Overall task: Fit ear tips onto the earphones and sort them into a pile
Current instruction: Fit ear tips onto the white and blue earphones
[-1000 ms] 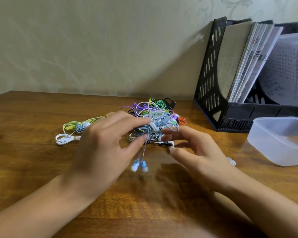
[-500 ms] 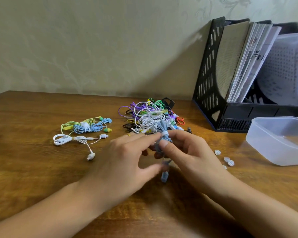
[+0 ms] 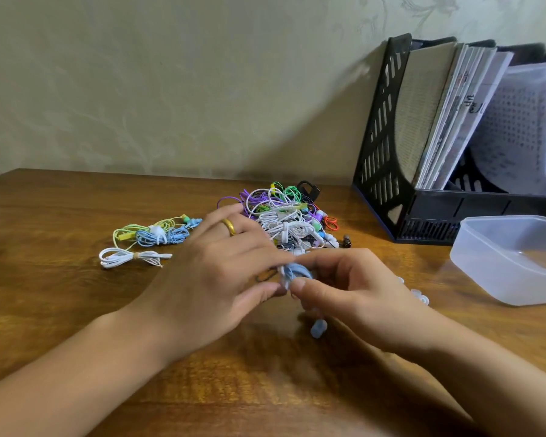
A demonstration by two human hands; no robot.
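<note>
Both hands meet over the wooden table (image 3: 76,310) on a coiled pale blue earphone (image 3: 297,272). The left hand (image 3: 215,279), a gold ring (image 3: 229,227) on one finger, pinches the coil between thumb and forefinger, the other fingers stretched out toward the heap behind. The right hand (image 3: 356,291) has its fingers curled round the same coil from the other side, thumb pressed on it. One blue earbud (image 3: 318,329) hangs below the right hand, just above the table.

Behind the hands lies a tangled heap of earphones (image 3: 287,219) in white, purple, green and red. Well to the left lie a green and blue bundle (image 3: 155,233) and, nearer, a white bundle (image 3: 130,257), apart from the heap. A few small clear ear tips (image 3: 418,296) lie on the table just right of the right hand.

At the right edge stands a translucent plastic tub (image 3: 492,272); through it only the wood shows, and whether it holds anything I cannot tell. Behind it a black file rack (image 3: 382,146) against the wall holds upright books and papers (image 3: 454,115), leaning left, and a printed sheet in a clear sleeve (image 3: 527,127)
</note>
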